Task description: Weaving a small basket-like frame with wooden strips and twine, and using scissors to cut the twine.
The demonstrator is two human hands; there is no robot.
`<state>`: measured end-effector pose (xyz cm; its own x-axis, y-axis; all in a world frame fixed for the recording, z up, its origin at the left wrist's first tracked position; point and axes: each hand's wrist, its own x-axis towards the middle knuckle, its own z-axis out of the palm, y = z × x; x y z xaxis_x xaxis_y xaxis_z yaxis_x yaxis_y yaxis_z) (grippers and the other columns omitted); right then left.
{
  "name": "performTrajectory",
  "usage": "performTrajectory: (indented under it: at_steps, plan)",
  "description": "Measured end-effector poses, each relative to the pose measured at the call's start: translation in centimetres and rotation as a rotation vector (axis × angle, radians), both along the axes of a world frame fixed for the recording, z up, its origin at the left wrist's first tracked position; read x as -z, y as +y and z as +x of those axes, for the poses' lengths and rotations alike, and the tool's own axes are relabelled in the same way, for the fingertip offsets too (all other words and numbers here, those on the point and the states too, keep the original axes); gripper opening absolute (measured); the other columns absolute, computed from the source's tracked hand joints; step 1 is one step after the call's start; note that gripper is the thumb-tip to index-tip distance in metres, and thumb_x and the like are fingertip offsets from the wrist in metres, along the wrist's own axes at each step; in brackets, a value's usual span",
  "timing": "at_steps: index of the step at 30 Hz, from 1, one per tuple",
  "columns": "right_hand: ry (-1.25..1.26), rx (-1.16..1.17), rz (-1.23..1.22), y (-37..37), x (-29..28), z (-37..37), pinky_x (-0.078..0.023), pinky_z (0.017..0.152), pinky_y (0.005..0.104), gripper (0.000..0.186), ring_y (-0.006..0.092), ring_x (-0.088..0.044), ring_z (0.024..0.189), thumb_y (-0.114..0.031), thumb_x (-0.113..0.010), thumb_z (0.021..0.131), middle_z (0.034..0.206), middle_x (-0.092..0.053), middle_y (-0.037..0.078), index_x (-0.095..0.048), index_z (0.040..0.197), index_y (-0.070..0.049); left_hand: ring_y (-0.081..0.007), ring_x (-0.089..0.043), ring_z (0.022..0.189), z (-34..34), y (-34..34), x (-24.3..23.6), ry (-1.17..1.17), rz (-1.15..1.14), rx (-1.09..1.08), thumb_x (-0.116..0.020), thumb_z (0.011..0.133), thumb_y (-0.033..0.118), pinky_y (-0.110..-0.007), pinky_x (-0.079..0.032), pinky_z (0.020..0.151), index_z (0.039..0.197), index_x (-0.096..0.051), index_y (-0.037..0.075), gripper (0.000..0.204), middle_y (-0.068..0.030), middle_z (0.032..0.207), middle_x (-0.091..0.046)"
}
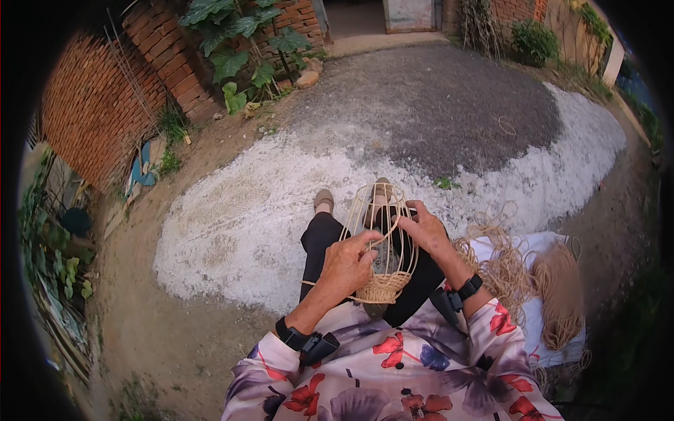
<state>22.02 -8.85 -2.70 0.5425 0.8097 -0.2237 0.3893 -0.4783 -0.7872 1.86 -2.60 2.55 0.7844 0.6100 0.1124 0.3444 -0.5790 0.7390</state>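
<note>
Brick walls (98, 112) frame this yard, a broad-leaved plant (228, 63) standing close by, and down comes white grit (232, 217) meeting dark gravel (442, 98), one loose cane ring (506, 125) lying on top! Two shoes (323, 199) point forward, and over the person's lap it is, one open-framed wicker basket (385, 289), woven base nearest the body, upper canes partly blocking the right shoe. Left hand (351, 265) curls closed on the uprights; right hand (425, 229) pinches canes higher up. Two black wristbands (293, 335), one per arm! Off to the right, one tangled cane heap (500, 266) and one neat cane coil (559, 295) crowd a white sheet (533, 323).
</note>
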Motion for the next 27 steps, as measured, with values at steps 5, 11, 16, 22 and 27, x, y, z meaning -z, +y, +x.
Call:
performTrajectory:
  at_steps: [5,11,16,22,27]
  plan:
    - [-0.069,-0.001,-0.03,0.3,-1.3,-0.5,-0.046,0.081,0.0425,0.07,0.0383,-0.063,0.09,-0.053,-0.053,0.074,0.097,-0.065,0.024,-0.045,0.126,-0.006,-0.0092,-0.053,0.059,-4.5,1.1,1.7,-0.435,-1.002,-0.02,-0.055,0.092,0.014,-0.023,-0.043,0.051,0.124,-0.052,0.007,0.032,-0.0043,0.075,-0.058]
    - [-0.382,0.032,0.077,0.3,0.0,-1.1,-0.046,0.083,0.0443,0.064,0.0382,-0.062,0.091,-0.048,-0.054,0.073,0.097,-0.065,0.023,-0.051,0.119,-0.003,-0.0082,-0.057,0.065,-8.7,1.7,3.8,-0.496,-1.318,-0.089,-0.052,0.095,0.015,-0.022,-0.048,0.059,0.132,-0.041,0.005,0.04,-0.005,0.083,-0.06]
    - [-0.189,-0.012,-0.021,0.2,-1.3,-0.9,-0.046,0.081,0.0454,0.059,0.0396,-0.061,0.091,-0.046,-0.054,0.073,0.097,-0.064,0.025,-0.057,0.11,0.0,-0.0093,-0.059,0.066,-8.8,2.5,3.3,-0.396,-1.236,-0.239,-0.053,0.095,0.012,-0.021,-0.05,0.062,0.122,-0.05,0.002,0.03,-0.0049,0.082,-0.06]
    - [-0.155,0.009,-0.094,0.3,-0.9,-0.7,-0.046,0.082,0.0463,0.056,0.0414,-0.061,0.094,-0.044,-0.052,0.073,0.099,-0.064,0.027,-0.057,0.107,0.001,-0.0069,-0.059,0.07,-6.7,4.2,3.3,-0.4,-1.03,-0.224,-0.059,0.092,0.013,-0.019,-0.051,0.062,0.105,-0.061,0.001,0.018,-0.0002,0.083,-0.061]
    - [-0.202,-0.027,-0.11,0.5,-1.3,-1.0,-0.046,0.082,0.0485,0.054,0.0454,-0.061,0.089,-0.036,-0.051,0.076,0.093,-0.062,0.031,-0.049,0.11,0.005,-0.0071,-0.058,0.068,-3.2,4.5,3.8,-0.195,-0.788,-0.153,-0.061,0.089,0.013,-0.021,-0.048,0.06,0.103,-0.063,0.002,0.018,-0.0004,0.079,-0.062]
